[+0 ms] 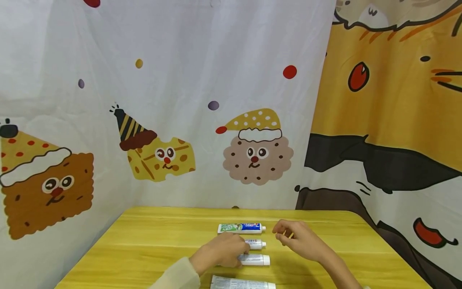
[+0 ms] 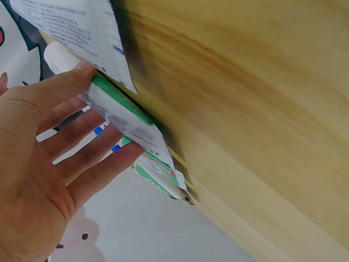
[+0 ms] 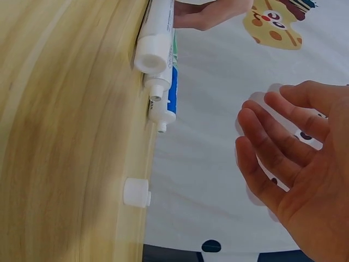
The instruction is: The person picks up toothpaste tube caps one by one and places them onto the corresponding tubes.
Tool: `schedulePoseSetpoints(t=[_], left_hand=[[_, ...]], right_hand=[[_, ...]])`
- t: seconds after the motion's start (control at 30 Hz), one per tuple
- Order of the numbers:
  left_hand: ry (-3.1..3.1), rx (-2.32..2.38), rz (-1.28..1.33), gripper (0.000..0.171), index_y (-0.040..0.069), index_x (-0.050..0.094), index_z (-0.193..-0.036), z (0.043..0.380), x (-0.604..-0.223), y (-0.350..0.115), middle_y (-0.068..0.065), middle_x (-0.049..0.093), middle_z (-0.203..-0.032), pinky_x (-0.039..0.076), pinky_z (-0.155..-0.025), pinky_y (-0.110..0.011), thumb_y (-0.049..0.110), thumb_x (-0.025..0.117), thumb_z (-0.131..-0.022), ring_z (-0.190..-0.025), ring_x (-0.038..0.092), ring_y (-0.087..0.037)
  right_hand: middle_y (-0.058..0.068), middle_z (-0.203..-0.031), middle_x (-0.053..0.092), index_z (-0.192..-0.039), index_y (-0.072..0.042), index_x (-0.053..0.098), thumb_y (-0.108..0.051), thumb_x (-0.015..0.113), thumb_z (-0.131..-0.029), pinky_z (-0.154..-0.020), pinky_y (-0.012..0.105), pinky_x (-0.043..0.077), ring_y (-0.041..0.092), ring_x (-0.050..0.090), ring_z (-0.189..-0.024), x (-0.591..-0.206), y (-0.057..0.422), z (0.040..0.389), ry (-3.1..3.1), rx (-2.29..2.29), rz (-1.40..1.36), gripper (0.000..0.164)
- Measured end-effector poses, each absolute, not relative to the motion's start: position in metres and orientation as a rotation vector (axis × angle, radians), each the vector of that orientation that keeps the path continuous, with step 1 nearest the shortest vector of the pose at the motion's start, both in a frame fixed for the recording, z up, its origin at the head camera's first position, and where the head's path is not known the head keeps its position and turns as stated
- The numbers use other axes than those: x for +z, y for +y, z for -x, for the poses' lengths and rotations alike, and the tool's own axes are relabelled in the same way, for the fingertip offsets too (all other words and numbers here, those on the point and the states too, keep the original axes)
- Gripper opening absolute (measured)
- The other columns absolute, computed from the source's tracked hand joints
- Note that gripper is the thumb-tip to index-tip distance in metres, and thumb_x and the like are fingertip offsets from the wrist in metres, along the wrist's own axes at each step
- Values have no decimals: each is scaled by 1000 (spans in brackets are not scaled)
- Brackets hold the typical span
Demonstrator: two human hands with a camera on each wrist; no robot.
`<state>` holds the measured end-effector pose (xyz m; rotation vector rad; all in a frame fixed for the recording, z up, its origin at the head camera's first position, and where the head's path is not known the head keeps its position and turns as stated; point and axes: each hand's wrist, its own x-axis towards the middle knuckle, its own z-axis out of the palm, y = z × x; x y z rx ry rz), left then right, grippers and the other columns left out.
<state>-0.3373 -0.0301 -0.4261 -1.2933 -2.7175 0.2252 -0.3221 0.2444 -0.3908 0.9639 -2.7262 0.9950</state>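
Several toothpaste tubes lie in a row on the table. My left hand (image 1: pixel 225 249) holds the second-nearest tube, a white and green one (image 2: pixel 122 114), thumb along one side and fingers along the other. Behind it lies a white tube with a bare nozzle (image 1: pixel 257 244), partly hidden by that hand. The farthest, a green and blue tube (image 1: pixel 240 228), also shows a bare nozzle. My right hand (image 1: pixel 301 239) hovers right of the tubes, fingers loosely bent, holding nothing. In the right wrist view a small white cap (image 3: pixel 136 192) stands on the table near this hand.
The nearest tube, mostly white with print (image 1: pixel 240 283), lies at the bottom of the head view. The wooden table (image 1: pixel 151 241) ends at a white curtain (image 1: pixel 173 80) with cartoon figures. An orange printed curtain (image 1: pixel 390 100) hangs on the right.
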Motion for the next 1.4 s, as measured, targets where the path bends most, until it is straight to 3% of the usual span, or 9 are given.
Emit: schedulePoseSetpoints(t=[0.3,0.53,0.83,1.13,1.4], left_hand=[[-2705,172,1295,38,30,76,-112,337,-424,-34,20,74,-105,53,-75,-17,48,86,-80,-86,65,4],[-2688,-37,1311,31,24,75,-109,350,-417,-41,14,74,-99,49,-68,-15,48,76,-90,-77,59,5],[-2804,-194,1204,35,17,73,-123,370,-414,-47,4,75,-116,56,-83,-22,35,76,-93,-92,66,-3],[-2854,-17,1252,40,23,72,-124,384,-421,-34,11,74,-118,55,-90,-25,41,79,-90,-95,67,-3],[-2843,209,1194,33,29,73,-117,386,-429,-21,16,73,-110,55,-84,-24,44,80,-88,-92,67,-2]], right_hand=[[-6,-99,73,-108,-20,71,-26,61,-104,-70,28,57,3,65,-77,-390,245,324,-2733,998,-969,13],[-7,-99,72,-107,-20,71,-29,62,-104,-71,25,56,3,65,-81,-391,248,326,-2721,944,-917,14],[-7,-98,73,-102,-21,72,-21,68,-99,-71,25,54,3,65,-84,-397,257,340,-2731,782,-701,5],[8,-104,71,-101,-15,72,-13,81,-82,-73,45,54,27,66,-95,-418,269,368,-2938,566,-550,22],[6,-93,70,-97,-13,74,-4,79,-78,-70,46,53,23,62,-86,-429,272,379,-3048,612,-683,22]])
